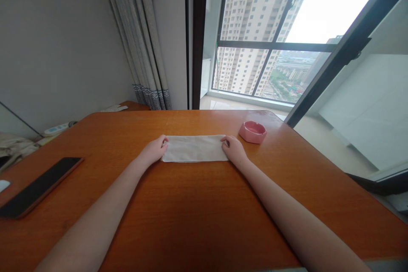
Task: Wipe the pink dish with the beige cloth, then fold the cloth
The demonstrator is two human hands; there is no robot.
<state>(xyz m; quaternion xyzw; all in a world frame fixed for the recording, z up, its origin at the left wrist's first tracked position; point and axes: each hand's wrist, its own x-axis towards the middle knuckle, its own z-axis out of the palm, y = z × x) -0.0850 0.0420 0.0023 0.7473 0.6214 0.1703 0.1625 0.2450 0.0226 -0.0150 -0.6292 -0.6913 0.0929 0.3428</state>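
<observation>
A white folded cloth (194, 149) lies as a long flat strip across the wooden table (191, 216). At its left end, my left hand (155, 148) pinches the edge between thumb and fingers. My right hand (234, 149) grips the opposite end in the same way, with fingertips at the upper right corner. The strip looks straight and smooth between both hands. Just beyond my right hand sits a pink ashtray (253, 132) with an angular rim.
A long dark object with a flat black top (38, 187) lies at the table's left side, beside a small white item (4, 185) at the picture's edge. Behind the table hang grey curtains (137, 42). A dark-framed glass door (344, 51) stands on the right.
</observation>
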